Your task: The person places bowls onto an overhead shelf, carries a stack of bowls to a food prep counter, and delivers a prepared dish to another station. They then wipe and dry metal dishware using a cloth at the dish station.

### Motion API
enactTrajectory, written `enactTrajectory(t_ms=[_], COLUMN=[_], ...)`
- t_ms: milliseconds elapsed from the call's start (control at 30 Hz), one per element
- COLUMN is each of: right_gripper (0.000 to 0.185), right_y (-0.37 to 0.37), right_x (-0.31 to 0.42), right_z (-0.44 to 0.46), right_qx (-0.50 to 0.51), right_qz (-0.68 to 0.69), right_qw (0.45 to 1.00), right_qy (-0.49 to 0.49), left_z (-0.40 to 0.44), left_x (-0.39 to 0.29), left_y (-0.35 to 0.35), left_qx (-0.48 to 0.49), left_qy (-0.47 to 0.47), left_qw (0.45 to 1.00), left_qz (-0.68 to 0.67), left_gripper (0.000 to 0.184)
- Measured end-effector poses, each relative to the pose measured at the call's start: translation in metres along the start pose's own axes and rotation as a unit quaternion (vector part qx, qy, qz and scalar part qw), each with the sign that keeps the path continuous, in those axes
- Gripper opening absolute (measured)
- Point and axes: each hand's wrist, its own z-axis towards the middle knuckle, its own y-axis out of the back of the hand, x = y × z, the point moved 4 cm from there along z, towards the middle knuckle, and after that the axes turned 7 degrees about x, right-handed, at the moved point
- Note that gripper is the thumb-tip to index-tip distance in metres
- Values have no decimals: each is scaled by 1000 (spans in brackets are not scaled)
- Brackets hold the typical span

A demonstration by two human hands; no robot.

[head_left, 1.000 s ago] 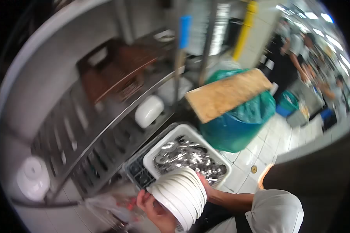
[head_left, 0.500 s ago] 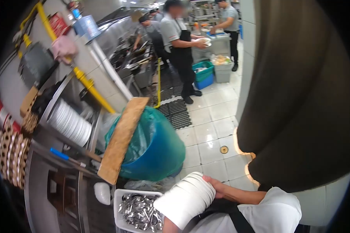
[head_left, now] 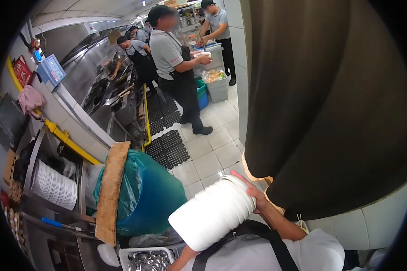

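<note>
A stack of several white bowls [head_left: 212, 211] lies tilted on its side across my body, low in the view. My right hand [head_left: 252, 193] is wrapped round the right end of the stack, its fingers on the bowls. Under the left end comes my left hand [head_left: 188, 254], mostly hidden by the bowls, so its fingers do not show. Below and left of the stack, a white bin [head_left: 122, 258] holds metal cutlery [head_left: 148, 262].
A blue barrel [head_left: 160, 194] with a green liner bears a wooden board [head_left: 112, 189]. White plates [head_left: 54, 185] fill a shelf at left. A person [head_left: 172, 58] holding white dishes stands ahead; other people work beyond. A dark curtain [head_left: 325, 99] hangs at right.
The view has swung from the cutlery bin and shelf toward the aisle. The bowl stack has stayed in my hands and now sits farther from the bin. The person ahead appears closer.
</note>
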Motion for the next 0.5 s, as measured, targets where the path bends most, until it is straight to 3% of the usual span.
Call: enactTrajectory(t_ms=[167,200,300,400,500], right_gripper=[93,90,89,84,83], right_y=[-1,-1,22,95,114], right_x=[1,0,-18,-76,-101], right_z=[51,66,119,158,204], right_qx=[-4,4,43,-10,-17], right_qz=[-122,-158,-38,103,149], right_qw=[992,987,996,992,986], right_qy=[-40,-41,-62,-74,-70], left_z=[40,66,146,224,267], left_x=[10,6,-28,-76,-102], left_y=[89,77,-21,-105,-99], left_qx=[63,80,100,107,120], left_qy=[69,84,120,140,177], left_qw=[994,992,983,976,964], left_qz=[-49,-58,-91,-127,-155], left_gripper=[62,62,63,64,65])
